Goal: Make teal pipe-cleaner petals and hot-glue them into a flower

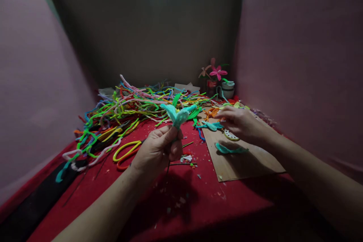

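My left hand (163, 141) is closed round the base of a turquoise pipe-cleaner flower (177, 115), its fuzzy petals spreading upward above the thumb. A thin dark stem shows below the fist. My right hand (239, 121) hovers over a cardboard sheet (252, 162) with its fingers reaching left, loosely bent and apart. Right by those fingertips lies a turquoise petal piece (211, 125); whether they touch it I cannot tell. Another turquoise petal (231, 149) rests on the cardboard below the hand. A pale yellow-rimmed disc with dark dots (231, 135) is partly covered by the hand.
A tangled heap of coloured pipe cleaners (136, 102) spreads across the back of the red cloth (204, 204). Scissors with yellow and red handles (126, 155) lie left of my left hand, near yellow-handled pliers (110, 135). Pink flowers (217, 72) and a small pot (227, 90) stand behind.
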Available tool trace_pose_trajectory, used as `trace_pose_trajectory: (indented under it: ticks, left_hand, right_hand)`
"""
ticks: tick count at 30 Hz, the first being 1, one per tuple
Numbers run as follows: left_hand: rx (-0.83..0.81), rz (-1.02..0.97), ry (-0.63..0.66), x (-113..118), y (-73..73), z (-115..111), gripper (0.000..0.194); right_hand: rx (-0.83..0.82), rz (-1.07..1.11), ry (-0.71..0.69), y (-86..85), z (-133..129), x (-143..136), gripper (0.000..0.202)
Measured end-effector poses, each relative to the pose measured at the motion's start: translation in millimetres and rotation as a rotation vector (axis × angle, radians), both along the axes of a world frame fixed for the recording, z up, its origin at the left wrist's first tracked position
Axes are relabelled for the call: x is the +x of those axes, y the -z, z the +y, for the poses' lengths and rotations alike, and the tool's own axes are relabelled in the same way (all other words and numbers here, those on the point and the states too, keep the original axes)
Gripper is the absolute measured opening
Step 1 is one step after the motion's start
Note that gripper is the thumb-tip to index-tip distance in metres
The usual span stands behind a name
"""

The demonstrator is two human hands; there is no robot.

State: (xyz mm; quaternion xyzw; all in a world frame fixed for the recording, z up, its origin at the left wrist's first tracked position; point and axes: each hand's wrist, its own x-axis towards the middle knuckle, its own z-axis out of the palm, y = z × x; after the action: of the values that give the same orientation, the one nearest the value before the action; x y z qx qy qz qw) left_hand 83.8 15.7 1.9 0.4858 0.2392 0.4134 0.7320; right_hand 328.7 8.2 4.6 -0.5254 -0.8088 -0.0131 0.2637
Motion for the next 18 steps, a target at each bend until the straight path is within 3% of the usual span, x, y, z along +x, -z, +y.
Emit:
trace_pose_trajectory:
  ticks: [2, 4, 6, 9, 14, 18]
  left_hand:
    - [-0.005, 0.002, 0.006, 0, -0.5, 0, 0.026]
    - [0.000, 0.008, 0.022, 1, -0.3, -1, 0.025]
    - [0.008, 0.010, 0.035, 1, 0.4, -1, 0.025]
    - [0.009, 0.011, 0.030, 1, 1.2, 0, 0.026]
    - [0.015, 0.015, 0.003, 1, -1.2, 0, 0.027]
    - [0.012, 0.024, -0.005, 2, -2.0, 0, 0.027]
  right_hand:
    - [-0.173, -0.123, -0.072, 2.6, -23, 0, 0.021]
    - [-0.250, -0.265, -0.025, 14.6, -41, -3, 0.019]
    - [-0.204, -0.359, 0.039, 28.9, -48, -7, 0.021]
    - [-0.115, -0.403, 0.098, 36.7, -34, -13, 0.022]
    - [0.025, -0.273, 0.189, 7.9, 8, -10, 0.022]
    - [0.029, -0.210, 0.279, -3.4, 6, 5, 0.024]
